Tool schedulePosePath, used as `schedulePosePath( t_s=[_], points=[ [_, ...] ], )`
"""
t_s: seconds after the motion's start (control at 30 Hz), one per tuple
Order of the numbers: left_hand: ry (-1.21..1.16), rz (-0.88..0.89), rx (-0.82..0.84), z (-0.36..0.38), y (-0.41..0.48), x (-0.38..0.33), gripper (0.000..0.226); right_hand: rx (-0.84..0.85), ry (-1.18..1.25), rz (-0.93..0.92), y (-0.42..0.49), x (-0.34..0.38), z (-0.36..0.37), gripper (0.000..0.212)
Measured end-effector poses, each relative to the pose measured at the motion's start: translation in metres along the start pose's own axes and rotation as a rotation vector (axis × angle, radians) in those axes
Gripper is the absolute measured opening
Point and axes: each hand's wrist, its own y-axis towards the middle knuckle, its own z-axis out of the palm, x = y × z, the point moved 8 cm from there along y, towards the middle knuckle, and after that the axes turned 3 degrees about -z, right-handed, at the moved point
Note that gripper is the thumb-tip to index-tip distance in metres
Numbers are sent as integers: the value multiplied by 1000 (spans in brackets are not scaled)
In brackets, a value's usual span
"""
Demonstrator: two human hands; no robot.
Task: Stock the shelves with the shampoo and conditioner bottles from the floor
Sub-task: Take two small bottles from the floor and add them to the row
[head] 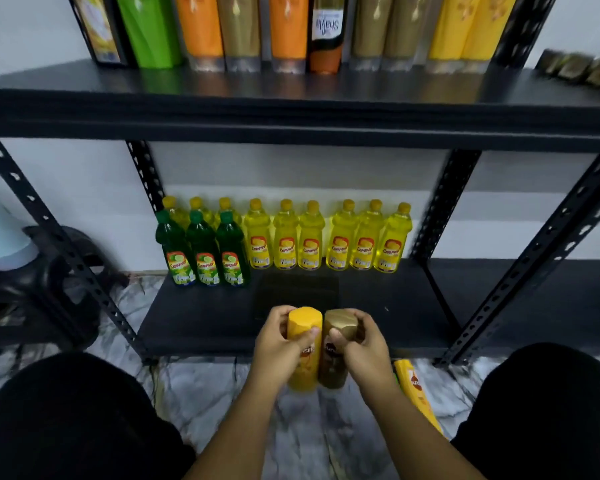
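Low at centre frame, two hands grip two bottles side by side.
Curled round the yellow bottle (300, 375) is the left hand (278, 342), round the gold bottle (335, 372) the right hand (365, 345); the bottles touch, upright, over the front edge of the lower shelf (205, 323). A second yellow bottle (417, 393) lies on the floor (222, 393) at lower right.

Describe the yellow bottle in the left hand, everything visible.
The yellow bottle is opaque plastic with a flat-ended cap on top and a partly hidden dark red logo. It is roughly upright before the lower shelf. The left hand grips its upper half, thumb across the front; its side touches the gold bottle.
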Motion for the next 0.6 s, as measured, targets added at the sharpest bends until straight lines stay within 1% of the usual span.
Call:
schedulePosePath(
  t_s=[0.07, 0.17, 0.23, 0.4, 0.53, 0.6],
  points=[
    [-52, 80, -2, -6, 6, -41, 41, -15, 95, -82, 5, 43, -4, 40],
    [-157, 211, -10, -15, 5, -112, 41, 7, 181, -219, 6, 114, -13, 43],
    [-216, 301, -7, -23, 0, -165, 41, 22, 194, -338, 4, 169, -22, 44],
    [-235, 542, 13, -46, -20, -302, 41, 92, 187, -560, -7, 307, -42, 43],
    [-374, 646, 43, -60, -26, -393, 42, 160, 238, -660, -11, 400, -50, 42],
    [-455, 661, 76, -63, -22, -429, 45, 194, 264, -673, -7, 436, -51, 36]
  ],
)
